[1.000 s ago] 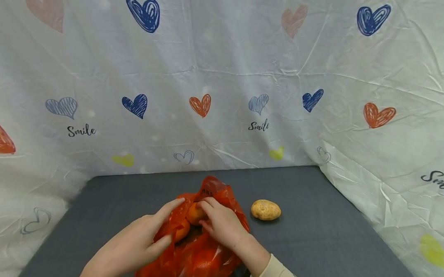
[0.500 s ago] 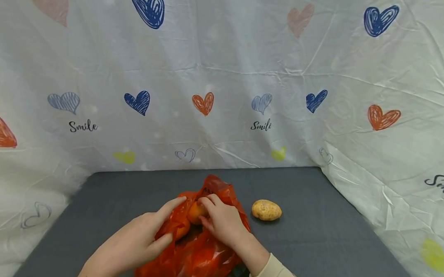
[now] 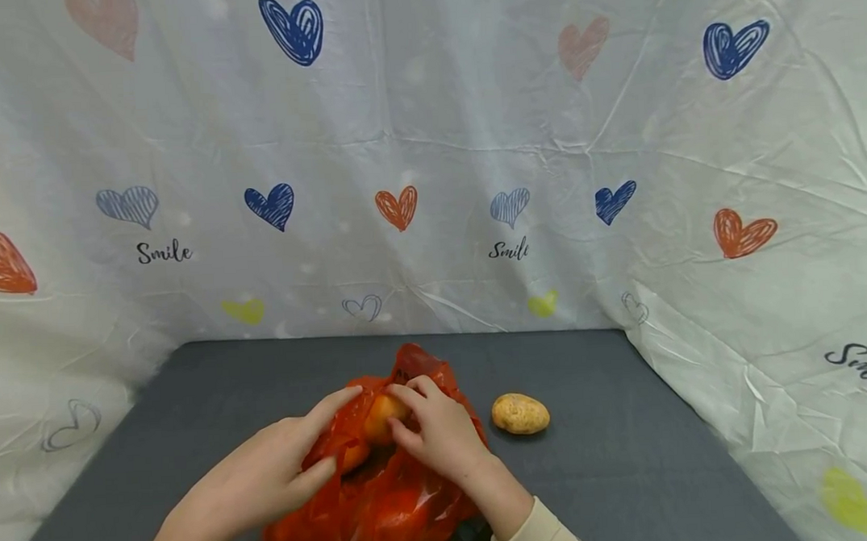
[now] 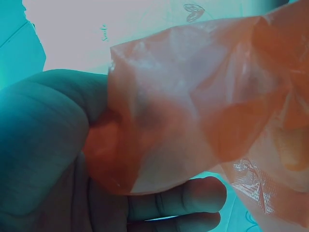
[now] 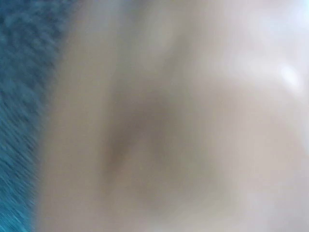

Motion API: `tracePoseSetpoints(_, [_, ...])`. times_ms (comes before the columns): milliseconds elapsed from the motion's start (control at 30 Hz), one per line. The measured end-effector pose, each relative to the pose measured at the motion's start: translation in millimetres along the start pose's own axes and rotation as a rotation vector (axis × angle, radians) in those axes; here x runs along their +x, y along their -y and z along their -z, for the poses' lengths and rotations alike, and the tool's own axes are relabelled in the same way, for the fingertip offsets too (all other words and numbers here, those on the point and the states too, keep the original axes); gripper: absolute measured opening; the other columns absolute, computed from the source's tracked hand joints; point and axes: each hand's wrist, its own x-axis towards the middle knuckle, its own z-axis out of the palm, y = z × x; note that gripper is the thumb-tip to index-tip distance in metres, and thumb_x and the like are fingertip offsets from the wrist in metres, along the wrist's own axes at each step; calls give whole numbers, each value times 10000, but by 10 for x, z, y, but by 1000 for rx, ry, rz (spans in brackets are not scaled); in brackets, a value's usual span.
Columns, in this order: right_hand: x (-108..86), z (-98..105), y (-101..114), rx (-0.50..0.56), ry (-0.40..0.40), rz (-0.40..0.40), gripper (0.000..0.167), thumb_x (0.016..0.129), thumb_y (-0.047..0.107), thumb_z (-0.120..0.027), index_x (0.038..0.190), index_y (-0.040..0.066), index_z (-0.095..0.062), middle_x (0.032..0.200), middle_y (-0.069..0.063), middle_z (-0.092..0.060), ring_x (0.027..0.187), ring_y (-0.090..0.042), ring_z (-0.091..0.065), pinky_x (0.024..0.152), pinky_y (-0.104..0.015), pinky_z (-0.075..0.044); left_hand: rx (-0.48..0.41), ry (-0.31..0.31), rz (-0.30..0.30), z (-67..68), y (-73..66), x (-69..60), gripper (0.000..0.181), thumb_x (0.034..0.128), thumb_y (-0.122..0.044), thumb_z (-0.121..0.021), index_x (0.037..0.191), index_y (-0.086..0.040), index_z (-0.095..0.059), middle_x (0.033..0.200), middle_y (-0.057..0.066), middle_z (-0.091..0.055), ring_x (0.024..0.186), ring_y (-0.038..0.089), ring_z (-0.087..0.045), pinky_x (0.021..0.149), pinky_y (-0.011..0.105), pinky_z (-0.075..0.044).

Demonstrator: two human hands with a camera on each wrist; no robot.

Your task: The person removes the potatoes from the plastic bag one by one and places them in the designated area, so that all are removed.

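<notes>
In the head view, a crumpled red plastic bag (image 3: 386, 511) lies with its mouth spread. My left hand (image 3: 267, 463) is at the bag's left side and holds its edge; in the left wrist view, a flap of the bag (image 4: 193, 111) passes between thumb and fingers of this hand (image 4: 48, 145). At the bag's mouth, my right hand (image 3: 441, 436) grips an orange (image 3: 382, 420) by its right side. Another orange fruit (image 3: 354, 455) sits inside, lower left. More round shapes show dimly through the plastic. The right wrist view is a blur of skin.
A potato (image 3: 520, 413) lies on the dark grey table (image 3: 630, 455), right of the bag. Behind the table and along its sides hangs a white sheet (image 3: 442, 125) printed with hearts. Something dark, partly hidden, shows by the bag's lower right.
The right hand's grip on the orange has shifted slightly, and more of that fruit shows now. The left hand and the potato stay in place. The head view has tilted a little.
</notes>
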Motion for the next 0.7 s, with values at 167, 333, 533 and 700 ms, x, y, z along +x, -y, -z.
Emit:
tracePoseSetpoints(167, [19, 142, 15, 16, -34, -15, 363, 950, 305, -732, 1300, 218, -683, 1099, 55, -647, 729, -103, -576, 633, -235, -493, -3, 4, -14, 4, -2, -2, 756, 958, -85, -662, 1607, -219, -299, 643, -126, -469, 525, 31, -452, 543, 259, -441])
tracePoseSetpoints(333, [50, 304, -7, 163, 16, -93, 331, 965, 289, -720, 1286, 223, -675, 1044, 89, -651, 791, -116, -581, 688, -262, -498, -7, -4, -20, 8, 14, 0, 754, 960, -77, -656, 1605, -232, -298, 632, -127, -463, 514, 30, -442, 538, 264, -439])
tracePoseSetpoints(533, [45, 489, -61, 494, 39, -245, 293, 928, 239, -771, 1210, 205, -703, 992, 89, -714, 801, -94, -671, 719, -301, -563, -7, -1, 15, 12, 12, -2, 752, 955, -70, -652, 1602, -234, -306, 597, -126, -416, 460, 30, -372, 486, 257, -413])
tracePoseSetpoints(700, [48, 611, -128, 576, 67, -329, 254, 922, 244, -783, 1156, 159, -735, 965, 21, -722, 835, -148, -689, 770, -313, -560, 8, -8, 35, 21, 12, -4, 755, 950, -78, -652, 1604, -235, -307, 596, -124, -394, 457, 37, -363, 480, 258, -405])
